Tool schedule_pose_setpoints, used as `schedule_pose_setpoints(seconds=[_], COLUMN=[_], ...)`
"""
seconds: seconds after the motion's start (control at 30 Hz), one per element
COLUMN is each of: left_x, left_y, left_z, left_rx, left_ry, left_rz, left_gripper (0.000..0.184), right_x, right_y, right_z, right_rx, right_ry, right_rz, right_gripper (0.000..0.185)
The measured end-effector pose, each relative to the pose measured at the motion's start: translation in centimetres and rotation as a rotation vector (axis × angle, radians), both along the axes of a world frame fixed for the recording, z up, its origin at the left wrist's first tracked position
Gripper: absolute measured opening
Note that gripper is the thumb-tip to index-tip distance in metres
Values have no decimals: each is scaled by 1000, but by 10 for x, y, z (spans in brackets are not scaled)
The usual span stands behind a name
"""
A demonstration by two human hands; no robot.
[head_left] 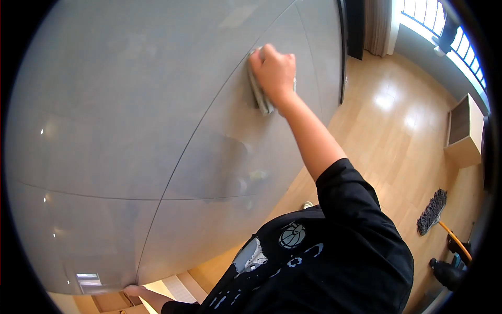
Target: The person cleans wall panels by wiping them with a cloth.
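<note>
A large grey glossy tiled wall (pixel 120 115), crossed by thin dark joints, fills the left and middle of the view. My right hand (pixel 274 70) is closed around a folded pale grey cloth (pixel 261 97) and presses it to the tiles beside a long joint. Part of the cloth hangs below my fingers. At the bottom left, my left hand (pixel 135 290) is by the lower edge of the wall. Its fingers are too small and hidden to make out.
A flat mop (pixel 433 211) with a grey fringed head and orange handle is on the wooden floor (pixel 387 141) at right. Beyond it stands a light wooden open box-like cabinet (pixel 467 133). A curtain (pixel 377 26) and a railed window are at top right.
</note>
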State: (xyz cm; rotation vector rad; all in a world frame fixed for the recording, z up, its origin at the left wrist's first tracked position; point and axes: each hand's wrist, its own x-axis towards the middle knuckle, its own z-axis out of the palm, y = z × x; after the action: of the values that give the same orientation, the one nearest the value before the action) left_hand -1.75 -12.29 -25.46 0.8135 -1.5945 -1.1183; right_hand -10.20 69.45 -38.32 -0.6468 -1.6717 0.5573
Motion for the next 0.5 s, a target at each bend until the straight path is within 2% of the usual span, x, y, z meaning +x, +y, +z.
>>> schedule_pose_setpoints(seconds=[0.07,0.2,0.27,0.33,0.4,0.5], left_x=[-24,-103,-116,-96,-85,-79], left_y=[-16,-43,-58,-45,-29,1], left_z=[-9,-93,-112,-103,-99,-90], left_rx=[55,99,-23,-77,-113,-198], left_ry=[33,47,12,32,34,37], left_rz=[-40,-198,-37,17,19,59], left_gripper=[55,59,54,53,53,52], right_x=[2,29,30,10,22,13], right_y=[39,90,90,74,58,35], right_z=[-7,-8,-8,-17,-2,-7], right_rx=[-178,-314,-347,-355,-459,-300], right_ry=[-106,-180,-180,-147,-177,-160], right_rz=[-77,-107,-127,-168,-128,17], right_gripper=[32,33,34,34,33,32])
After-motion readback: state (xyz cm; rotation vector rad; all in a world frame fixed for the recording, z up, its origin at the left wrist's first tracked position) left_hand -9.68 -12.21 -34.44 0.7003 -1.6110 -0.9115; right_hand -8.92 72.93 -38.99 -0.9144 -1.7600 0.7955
